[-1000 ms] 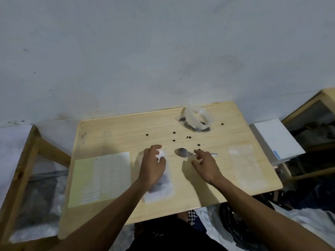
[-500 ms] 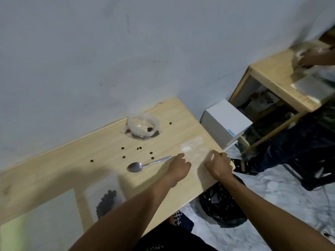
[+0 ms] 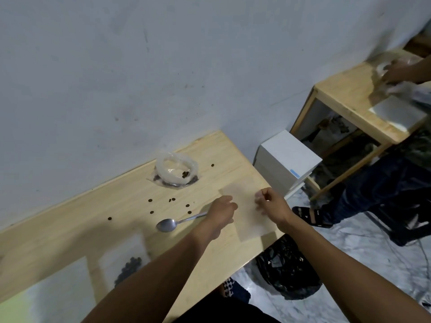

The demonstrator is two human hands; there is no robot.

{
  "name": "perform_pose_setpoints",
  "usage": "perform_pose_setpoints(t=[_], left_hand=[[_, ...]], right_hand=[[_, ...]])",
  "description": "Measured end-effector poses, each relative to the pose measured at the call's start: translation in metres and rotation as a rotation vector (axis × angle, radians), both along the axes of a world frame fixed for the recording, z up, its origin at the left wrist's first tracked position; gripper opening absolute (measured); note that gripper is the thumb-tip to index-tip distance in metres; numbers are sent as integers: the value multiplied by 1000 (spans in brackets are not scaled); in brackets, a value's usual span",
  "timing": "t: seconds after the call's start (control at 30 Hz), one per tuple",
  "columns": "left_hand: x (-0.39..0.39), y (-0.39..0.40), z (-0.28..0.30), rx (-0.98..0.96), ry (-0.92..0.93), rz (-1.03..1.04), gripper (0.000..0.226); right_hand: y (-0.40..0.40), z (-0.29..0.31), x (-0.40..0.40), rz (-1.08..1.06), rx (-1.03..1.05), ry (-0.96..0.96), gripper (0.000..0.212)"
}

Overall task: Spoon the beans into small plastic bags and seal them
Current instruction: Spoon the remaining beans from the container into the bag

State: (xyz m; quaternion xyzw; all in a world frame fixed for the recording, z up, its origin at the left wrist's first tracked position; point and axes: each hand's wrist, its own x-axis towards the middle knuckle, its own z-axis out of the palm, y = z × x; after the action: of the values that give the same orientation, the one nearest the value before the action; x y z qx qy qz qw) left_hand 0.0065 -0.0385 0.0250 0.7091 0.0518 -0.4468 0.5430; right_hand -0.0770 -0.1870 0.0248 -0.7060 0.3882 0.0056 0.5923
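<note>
A flat empty plastic bag [image 3: 247, 213] lies at the right end of the wooden table [image 3: 70, 229]. My left hand [image 3: 221, 210] rests at the bag's left edge, its fingertips hidden under the knuckles. My right hand [image 3: 268, 202] is at the bag's right edge, with thumb and curled fingers pinched together on the plastic. A metal spoon [image 3: 169, 224] lies empty just left of my left hand. The rolled-down supply bag of beans [image 3: 175, 170] stands near the wall. A filled bag of beans [image 3: 128, 266] lies near the front edge, and several loose beans [image 3: 172, 200] are scattered.
A pale sheet [image 3: 46, 297] lies at the table's front left. A white box [image 3: 286, 159] stands right of the table, with a black bag [image 3: 286, 269] on the floor below. Another person [image 3: 396, 73] works at a second wooden table [image 3: 345, 94].
Both hands left the filled bag and spoon and moved right to the empty bag. The view swung right. My right hand has since risen off the bag into a pinch.
</note>
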Motion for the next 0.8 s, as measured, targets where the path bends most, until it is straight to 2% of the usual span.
perform_pose_setpoints(t=[0.13,0.3,0.43,0.57,0.7,0.8], left_hand=[[26,12,26,-174,33,272,28],[54,50,74,-455,142,523,31],[60,80,94,-519,69,535,21],[55,90,102,-532,-24,484,15],[53,95,97,-524,-107,499,12],[53,100,94,-444,-193,463,13]], right_hand=[[16,31,19,197,5,-168,9],[49,62,44,466,-112,-366,39],[70,79,62,574,-102,-399,44],[89,94,81,473,62,-442,21],[104,101,89,451,157,-441,25],[108,97,92,446,143,-418,20]])
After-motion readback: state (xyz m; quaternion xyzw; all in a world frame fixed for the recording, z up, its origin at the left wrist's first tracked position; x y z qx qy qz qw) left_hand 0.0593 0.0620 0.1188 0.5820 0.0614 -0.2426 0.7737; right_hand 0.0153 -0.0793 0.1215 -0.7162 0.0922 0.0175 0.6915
